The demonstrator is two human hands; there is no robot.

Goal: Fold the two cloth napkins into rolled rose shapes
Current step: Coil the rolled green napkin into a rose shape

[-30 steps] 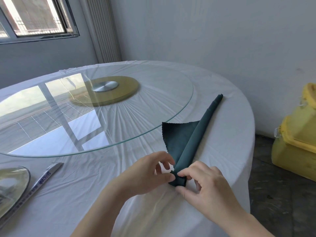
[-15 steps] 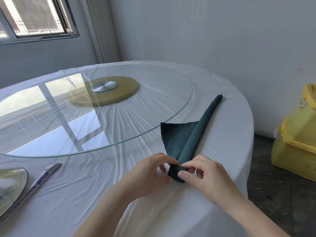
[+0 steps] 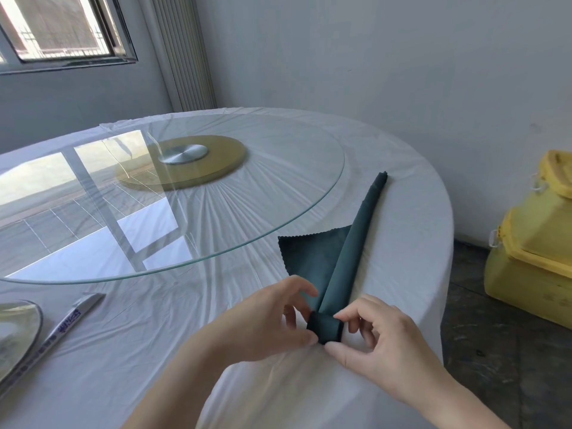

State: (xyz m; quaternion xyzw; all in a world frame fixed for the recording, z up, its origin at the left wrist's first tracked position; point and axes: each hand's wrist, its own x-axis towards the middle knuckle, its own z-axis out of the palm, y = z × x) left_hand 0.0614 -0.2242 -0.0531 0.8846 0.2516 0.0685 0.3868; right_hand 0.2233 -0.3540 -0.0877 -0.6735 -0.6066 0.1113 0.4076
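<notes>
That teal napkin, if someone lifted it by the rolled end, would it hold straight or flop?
Probably floppy: the teal napkin lies limp along the tablecloth, its loose flap flat. The small coil pinched between the left hand and right hand would likely unwind if released.

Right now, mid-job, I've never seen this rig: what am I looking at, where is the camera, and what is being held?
There is no machine: the grip is a person's two bare hands. The one picture comes from a camera on the person's head, looking forward and down. The left hand and right hand both pinch the coiled near end of a green napkin, whose long rolled strip runs away across the white table. A round glass turntable sits mid-table. At far left lie a long wrapper and a glass plate. Yellow bins stand on the floor. Only one napkin shows.
</notes>
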